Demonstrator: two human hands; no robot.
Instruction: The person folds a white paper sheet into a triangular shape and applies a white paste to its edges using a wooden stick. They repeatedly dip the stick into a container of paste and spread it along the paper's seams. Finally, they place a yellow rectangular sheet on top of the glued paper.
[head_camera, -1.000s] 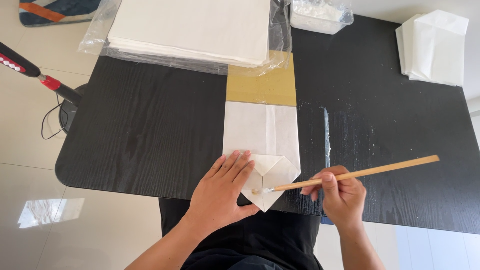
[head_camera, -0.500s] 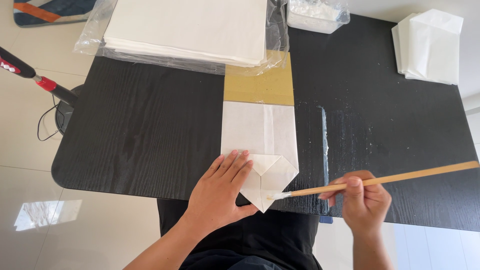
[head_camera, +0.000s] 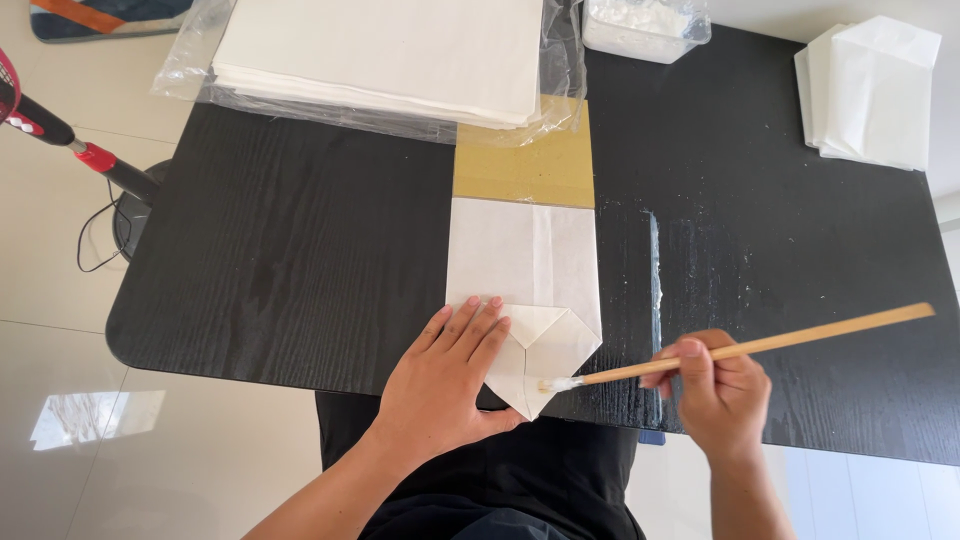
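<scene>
left hand (head_camera: 440, 385) flat, pinning folded white paper (head_camera: 528, 300) on black surface (head_camera: 280, 260), right hand (head_camera: 720, 395) closed around wooden brush (head_camera: 745, 348); could smear paste beyond near-right flap edge if paper slips.

Folded paper bag (head_camera: 525, 290) lies mid-table (head_camera: 280, 260), pointed end at the near edge. Left hand (head_camera: 445, 385) flat on its left side; right hand (head_camera: 720, 395) to its right, brush (head_camera: 740, 348) tip on the point's right edge. Paper stack in plastic wrap (head_camera: 380, 55) behind it, tub (head_camera: 645, 25) far centre-right, folded sheets (head_camera: 870, 90) far right. Fan stand (head_camera: 70, 150) left of table.
</scene>
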